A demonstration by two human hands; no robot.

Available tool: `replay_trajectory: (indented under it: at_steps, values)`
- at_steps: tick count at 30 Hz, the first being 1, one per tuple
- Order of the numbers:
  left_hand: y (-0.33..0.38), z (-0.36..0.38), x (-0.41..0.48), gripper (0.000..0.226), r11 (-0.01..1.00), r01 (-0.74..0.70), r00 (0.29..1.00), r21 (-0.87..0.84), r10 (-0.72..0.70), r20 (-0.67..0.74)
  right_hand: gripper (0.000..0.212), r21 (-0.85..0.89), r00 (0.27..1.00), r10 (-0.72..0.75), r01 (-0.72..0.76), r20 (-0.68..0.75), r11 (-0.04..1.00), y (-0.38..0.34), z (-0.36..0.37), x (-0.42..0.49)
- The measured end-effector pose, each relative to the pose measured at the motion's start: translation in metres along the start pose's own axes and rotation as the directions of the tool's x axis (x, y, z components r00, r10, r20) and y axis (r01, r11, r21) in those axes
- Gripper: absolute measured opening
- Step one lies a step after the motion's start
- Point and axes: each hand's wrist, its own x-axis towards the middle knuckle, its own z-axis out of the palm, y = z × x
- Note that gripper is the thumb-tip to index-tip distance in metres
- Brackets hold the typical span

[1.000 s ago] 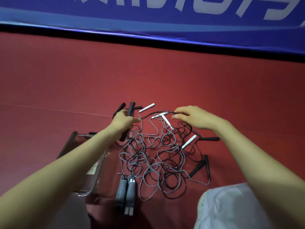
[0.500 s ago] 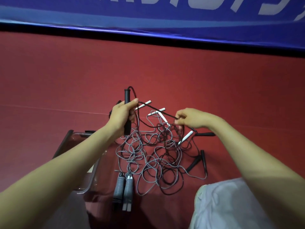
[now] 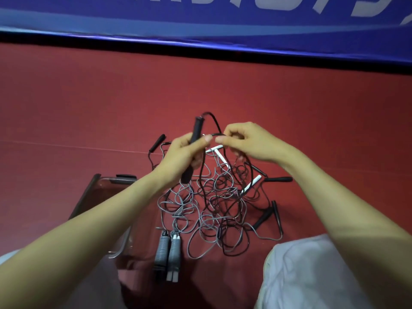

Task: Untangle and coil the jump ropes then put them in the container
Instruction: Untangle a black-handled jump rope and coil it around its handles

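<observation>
A tangle of grey and black jump ropes (image 3: 214, 201) lies on the red floor in front of me. My left hand (image 3: 182, 152) grips a black handle (image 3: 197, 130) upright above the pile. Its black cord (image 3: 214, 119) loops over to my right hand (image 3: 247, 141), which pinches it close beside the left thumb. Two grey ribbed handles (image 3: 168, 250) lie side by side at the near edge of the pile. White handles (image 3: 219, 155) and other black handles (image 3: 278, 179) stick out of the tangle. A clear plastic container (image 3: 107, 192) sits at the left, partly hidden by my left forearm.
A blue banner with white lettering (image 3: 200, 23) runs along the far edge of the red floor (image 3: 89, 108). My knees in light trousers (image 3: 307, 275) fill the lower right and lower left corners.
My left hand lifted the black handle off the pile and raised it. My right hand moved up and leftward along the black cord until it came next to the left hand.
</observation>
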Motion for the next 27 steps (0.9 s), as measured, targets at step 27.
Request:
replay_trajectory:
  at_steps: [27]
  values:
    - [0.016,-0.043,0.017,0.007,0.999,0.012,0.922,0.051,0.009,-0.388,0.016,-0.502,0.861,0.438,-0.267,0.26,0.822,0.068,0.012,0.005]
